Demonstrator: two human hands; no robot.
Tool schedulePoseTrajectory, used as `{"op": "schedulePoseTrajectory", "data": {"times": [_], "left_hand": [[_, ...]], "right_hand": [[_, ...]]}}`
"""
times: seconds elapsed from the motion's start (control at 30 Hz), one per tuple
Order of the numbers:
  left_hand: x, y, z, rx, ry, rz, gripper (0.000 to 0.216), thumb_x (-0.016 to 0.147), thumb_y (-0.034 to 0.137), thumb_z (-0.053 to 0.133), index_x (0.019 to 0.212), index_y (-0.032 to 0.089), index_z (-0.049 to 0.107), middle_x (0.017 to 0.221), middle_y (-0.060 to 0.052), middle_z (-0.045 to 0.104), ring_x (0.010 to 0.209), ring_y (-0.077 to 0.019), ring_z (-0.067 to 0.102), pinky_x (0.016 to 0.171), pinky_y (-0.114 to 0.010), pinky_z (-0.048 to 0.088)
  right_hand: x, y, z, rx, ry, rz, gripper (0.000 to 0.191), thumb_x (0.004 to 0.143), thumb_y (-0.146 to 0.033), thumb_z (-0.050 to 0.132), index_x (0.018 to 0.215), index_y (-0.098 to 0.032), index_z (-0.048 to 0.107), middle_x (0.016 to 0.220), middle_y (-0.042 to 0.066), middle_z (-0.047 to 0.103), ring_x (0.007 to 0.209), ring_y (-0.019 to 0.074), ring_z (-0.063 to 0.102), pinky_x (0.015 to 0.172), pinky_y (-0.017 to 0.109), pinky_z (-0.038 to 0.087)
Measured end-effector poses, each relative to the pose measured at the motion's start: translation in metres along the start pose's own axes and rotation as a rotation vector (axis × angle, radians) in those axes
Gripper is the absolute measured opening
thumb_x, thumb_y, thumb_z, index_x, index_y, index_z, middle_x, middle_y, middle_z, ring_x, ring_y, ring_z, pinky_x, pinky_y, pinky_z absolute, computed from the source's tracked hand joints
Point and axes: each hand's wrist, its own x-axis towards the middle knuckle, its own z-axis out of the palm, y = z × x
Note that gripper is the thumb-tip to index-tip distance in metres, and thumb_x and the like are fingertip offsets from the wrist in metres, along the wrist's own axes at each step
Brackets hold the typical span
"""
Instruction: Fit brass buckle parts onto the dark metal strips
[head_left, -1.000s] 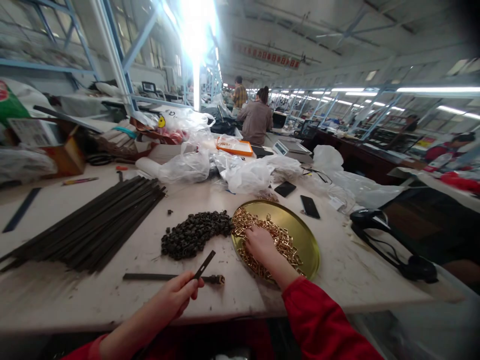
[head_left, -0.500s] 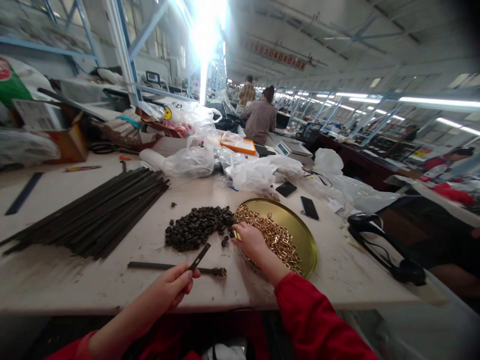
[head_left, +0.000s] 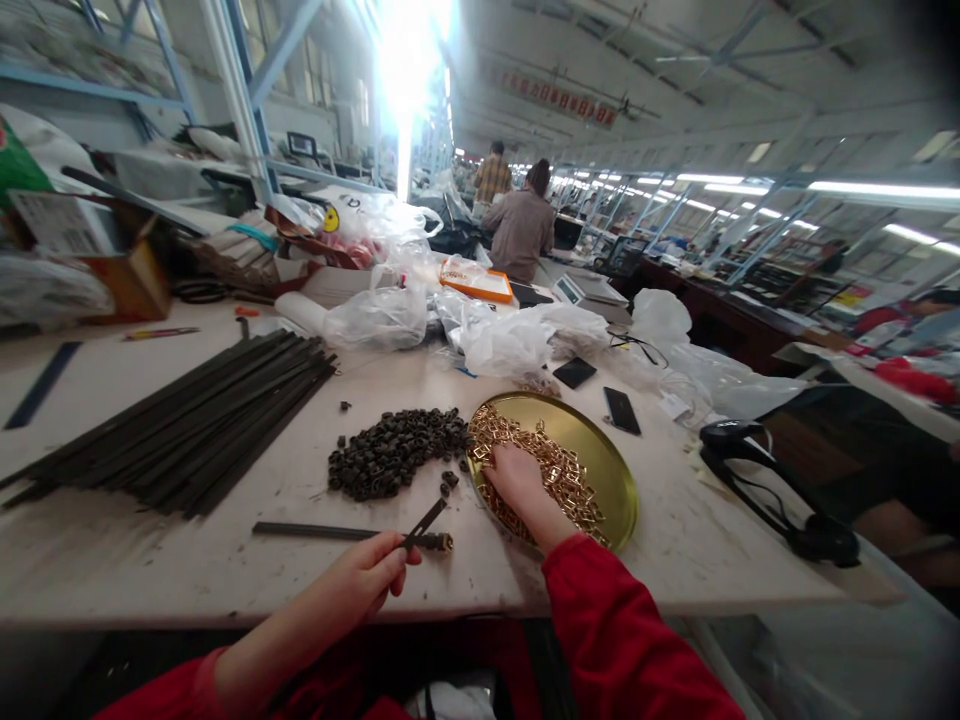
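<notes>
My left hand pinches a dark strap with a slotted end, which points up and to the right. Beneath it on the table lies another dark strap, with dark loops and a gold buckle at its right end. My right hand reaches down among small gold buckles in a round gold tray. Its fingers are curled, and their tips are hidden in the pile. Left of the tray sits a heap of small dark loops, with a few loose ones near the rim.
A stack of long dark straps covers the table's left side. Clear plastic bags lie behind. Two phones and a black handled object are at the right. Two people work farther back.
My right hand has shifted from the tray's left edge rightward into the buckles. My left hand has moved slightly right and lower, and its strap is tilted flatter.
</notes>
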Motion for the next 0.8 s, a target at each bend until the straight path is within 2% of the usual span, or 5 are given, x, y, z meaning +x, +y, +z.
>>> {"op": "schedulePoseTrajectory", "data": {"times": [0.27, 0.4, 0.6, 0.7, 0.8], "left_hand": [[0.003, 0.015, -0.006, 0.072, 0.06, 0.121, 0.03, 0.075, 0.046, 0.041, 0.076, 0.017, 0.051, 0.054, 0.007, 0.041, 0.041, -0.0079, 0.029, 0.039, -0.02, 0.02], [0.008, 0.03, -0.006, 0.24, 0.157, 0.375, 0.027, 0.08, 0.041, 0.044, 0.072, 0.017, 0.053, 0.062, 0.003, 0.05, 0.057, -0.012, 0.044, 0.051, -0.022, 0.032], [-0.005, 0.025, -0.004, 0.159, 0.118, 0.298, 0.03, 0.081, 0.042, 0.043, 0.065, 0.018, 0.049, 0.049, 0.008, 0.037, 0.046, -0.0092, 0.036, 0.045, -0.02, 0.027], [-0.012, 0.018, -0.004, 0.084, 0.103, 0.256, 0.032, 0.081, 0.045, 0.042, 0.067, 0.017, 0.05, 0.048, 0.009, 0.033, 0.043, -0.0081, 0.03, 0.042, -0.02, 0.024], [-0.011, 0.011, -0.004, 0.117, 0.114, 0.31, 0.03, 0.079, 0.043, 0.047, 0.069, 0.016, 0.054, 0.056, 0.006, 0.046, 0.051, -0.0095, 0.04, 0.049, -0.02, 0.032]], "right_hand": [[-0.04, -0.014, -0.03, 0.309, -0.001, -0.148, 0.011, 0.086, -0.021, 0.045, 0.086, -0.018, 0.056, 0.08, 0.003, 0.064, 0.074, 0.0133, 0.058, 0.068, 0.023, 0.042], [-0.078, -0.044, -0.044, 0.864, -0.176, -0.303, 0.009, 0.083, -0.025, 0.049, 0.084, -0.019, 0.055, 0.069, -0.003, 0.058, 0.061, 0.0101, 0.053, 0.057, 0.021, 0.042], [-0.1, -0.069, -0.035, 1.556, -0.319, -0.087, 0.022, 0.072, -0.033, 0.062, 0.085, -0.018, 0.054, 0.062, -0.005, 0.054, 0.053, 0.0083, 0.05, 0.054, 0.023, 0.043], [-0.104, -0.075, -0.028, 1.586, -0.276, -0.043, 0.027, 0.068, -0.034, 0.066, 0.086, -0.017, 0.055, 0.062, -0.005, 0.054, 0.053, 0.0083, 0.05, 0.053, 0.023, 0.042], [-0.109, -0.081, -0.027, 1.564, -0.233, -0.036, 0.025, 0.067, -0.03, 0.068, 0.085, -0.017, 0.057, 0.063, -0.004, 0.054, 0.053, 0.0083, 0.049, 0.051, 0.022, 0.04]]}}
